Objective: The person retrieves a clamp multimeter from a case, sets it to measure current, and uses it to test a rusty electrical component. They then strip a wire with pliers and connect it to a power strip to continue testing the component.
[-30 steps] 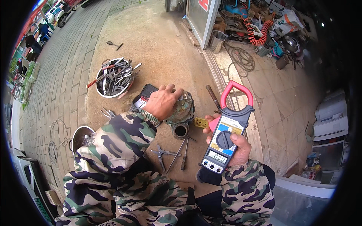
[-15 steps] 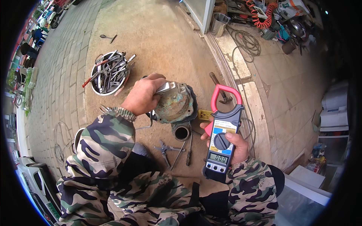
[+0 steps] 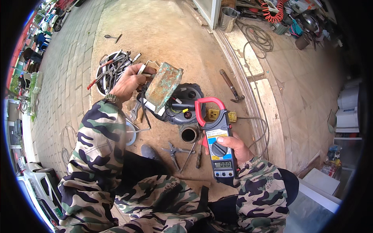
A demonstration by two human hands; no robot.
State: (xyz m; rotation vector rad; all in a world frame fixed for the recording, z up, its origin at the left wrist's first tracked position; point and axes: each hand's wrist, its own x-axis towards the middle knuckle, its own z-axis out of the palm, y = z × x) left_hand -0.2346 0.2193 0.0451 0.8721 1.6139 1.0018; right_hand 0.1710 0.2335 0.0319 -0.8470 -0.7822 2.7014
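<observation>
My left hand (image 3: 132, 81) grips a corroded greenish metal cover (image 3: 165, 85) by its metal handle, holding it tilted above a round motor housing (image 3: 194, 92). Inside the housing show a black cylinder (image 3: 182, 106) and wires with connectors. My right hand (image 3: 239, 149) holds a clamp meter (image 3: 219, 147), thumb on its dial, with its closed red jaw at the housing's right side. A round pipe flange (image 3: 181, 134) sticks out toward me. A yellow socket block (image 3: 225, 115) lies right of the housing.
A bucket of tools (image 3: 112, 66) stands at upper left, a hammer (image 3: 229, 85) beside the doorway track. Pliers (image 3: 173, 153) and a screwdriver (image 3: 198, 159) lie below the flange. Coiled cable (image 3: 256, 37) and clutter fill the upper right. A white car (image 3: 37, 186) stands at lower left.
My left hand has lifted the cover up and leftward, exposing the housing's inside. The meter in my right hand has shifted left, its jaw now closer to the housing.
</observation>
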